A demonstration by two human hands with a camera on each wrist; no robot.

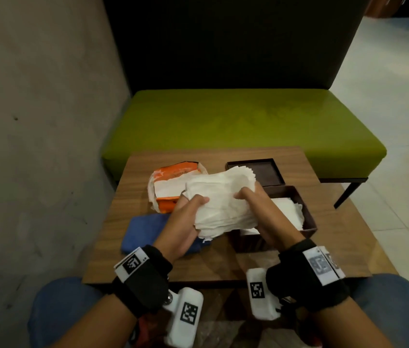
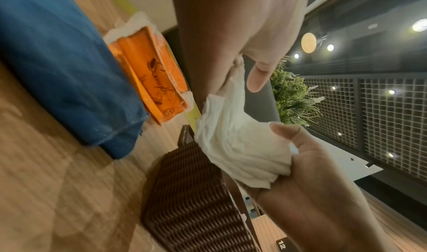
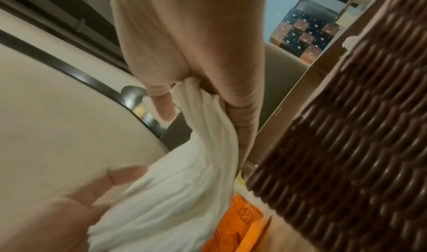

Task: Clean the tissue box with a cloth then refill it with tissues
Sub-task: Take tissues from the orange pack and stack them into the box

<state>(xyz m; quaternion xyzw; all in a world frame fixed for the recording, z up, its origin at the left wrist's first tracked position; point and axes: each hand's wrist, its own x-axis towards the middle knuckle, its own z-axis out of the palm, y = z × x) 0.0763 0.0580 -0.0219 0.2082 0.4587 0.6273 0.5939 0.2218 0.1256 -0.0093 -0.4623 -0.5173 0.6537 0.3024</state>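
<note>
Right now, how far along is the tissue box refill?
Likely done: blue cloth lies aside; the brown box sits open, lid apart, some tissues already inside. In hand: left hand and right hand grip a tissue stack beside the orange pack. Left: lower stack in, replace lid.

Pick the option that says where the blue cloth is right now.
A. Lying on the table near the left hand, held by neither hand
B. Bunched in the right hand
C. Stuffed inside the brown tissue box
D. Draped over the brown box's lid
A: the blue cloth lies on the table beside the left hand, while both that hand and the right hand grip the stack of tissues.
</note>
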